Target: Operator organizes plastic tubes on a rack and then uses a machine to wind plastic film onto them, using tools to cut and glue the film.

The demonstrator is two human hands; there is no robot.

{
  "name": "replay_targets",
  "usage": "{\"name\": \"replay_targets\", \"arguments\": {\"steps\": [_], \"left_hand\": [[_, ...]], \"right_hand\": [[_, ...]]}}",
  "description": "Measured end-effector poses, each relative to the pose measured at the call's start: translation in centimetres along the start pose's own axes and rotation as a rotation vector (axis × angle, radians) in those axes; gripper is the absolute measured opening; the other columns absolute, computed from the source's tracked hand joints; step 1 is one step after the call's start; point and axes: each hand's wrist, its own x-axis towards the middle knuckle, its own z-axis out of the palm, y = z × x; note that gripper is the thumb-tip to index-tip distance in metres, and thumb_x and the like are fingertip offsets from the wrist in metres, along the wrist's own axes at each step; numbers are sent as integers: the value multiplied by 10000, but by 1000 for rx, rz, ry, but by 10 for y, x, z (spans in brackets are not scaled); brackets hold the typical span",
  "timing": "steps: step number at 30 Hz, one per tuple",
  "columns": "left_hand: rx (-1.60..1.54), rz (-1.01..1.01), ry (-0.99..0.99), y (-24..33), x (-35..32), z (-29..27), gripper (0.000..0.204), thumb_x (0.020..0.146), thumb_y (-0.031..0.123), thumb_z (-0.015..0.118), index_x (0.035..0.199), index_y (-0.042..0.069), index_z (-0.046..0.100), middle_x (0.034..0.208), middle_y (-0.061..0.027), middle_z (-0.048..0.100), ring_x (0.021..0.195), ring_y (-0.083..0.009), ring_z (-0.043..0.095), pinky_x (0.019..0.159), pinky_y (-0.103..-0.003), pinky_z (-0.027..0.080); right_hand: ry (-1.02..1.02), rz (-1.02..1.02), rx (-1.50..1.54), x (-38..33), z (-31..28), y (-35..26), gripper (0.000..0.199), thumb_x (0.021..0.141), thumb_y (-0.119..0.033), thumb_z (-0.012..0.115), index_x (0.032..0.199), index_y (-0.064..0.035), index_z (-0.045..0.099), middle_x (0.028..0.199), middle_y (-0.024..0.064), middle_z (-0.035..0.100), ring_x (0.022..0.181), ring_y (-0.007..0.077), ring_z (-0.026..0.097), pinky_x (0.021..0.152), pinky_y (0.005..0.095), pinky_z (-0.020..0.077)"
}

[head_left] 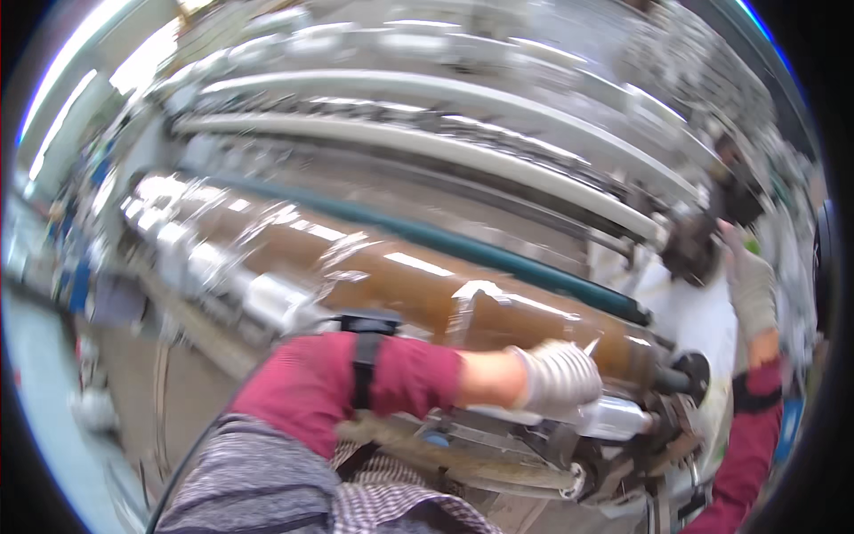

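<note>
A bright factory hall, blurred with motion, fills the view, and across it from nine o'clock to four o'clock runs a long web-handling machine with pale steel rollers [427,147] stacked toward twelve o'clock and a dark teal bar [498,254] below them. Largest of the things in hand is the long brown roll [400,280], a shaft-mounted cylinder wound with glossy, amber-brown film that lies just under the teal bar and ends near four o'clock at a black end cap [689,374]. It looks heavy and rigid as a whole, carried by the machine rather than by the person, while its outer skin is thin, slick and easily creased or torn, so I judge that the loose film wants a flat, light press and the mass wants holding only at the shaft ends. Below it, silvery smaller rolls [267,298] sit in a row toward eight o'clock, and a shiny metal shaft end [614,414] lies at five o'clock. The left hand [560,378], in a white knit glove on a maroon-sleeved arm, rests on the brown roll's right end, fingers curled together over the film, though whether they pinch a loose edge I cannot tell. The right hand [752,289], also gloved, is raised at three o'clock beside the machine's dark end housing [694,249], fingers seemingly loosely extended, their grip unclear.
</note>
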Motion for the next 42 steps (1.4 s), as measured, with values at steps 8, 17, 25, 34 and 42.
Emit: {"name": "replay_targets", "arguments": {"steps": [8,17,25,34,42], "left_hand": [[-148,54,-21,36,-209,86,151,741,224,599,791,111,686,760,-120,662,737,-331,639,629,-426,501],[-126,-712,262,33,-689,98,271,829,255,601,1074,140,579,827,-134,633,776,-349,596,767,-439,478],[-238,-916,1071,-7,-940,58,252,852,192,643,1057,46,635,909,-134,669,805,-240,660,730,-310,514],[-332,-1170,1363,-104,-1219,-14,233,853,169,637,1035,24,642,846,-33,665,754,-83,580,714,-246,474],[-358,-1186,1646,-182,-1432,-77,118,836,99,647,923,20,654,759,34,602,717,-45,524,658,-208,441]], "right_hand": [[59,91,935,-1,-87,-242,237,917,-147,563,1127,-44,598,772,7,590,661,52,506,563,191,421],[-44,-245,1455,-30,-175,-724,149,779,-1,644,927,2,640,778,7,572,640,75,515,551,218,412],[-865,12,2118,21,-201,-1073,238,808,-116,665,1012,-17,596,727,-14,571,543,58,505,467,203,390],[-907,-132,2372,195,-215,-1414,296,795,-20,613,1087,-16,565,807,62,643,609,143,618,523,283,515],[-975,138,2321,342,-275,-1639,301,809,-26,568,1101,-69,504,768,102,641,561,204,624,477,335,519]]}}
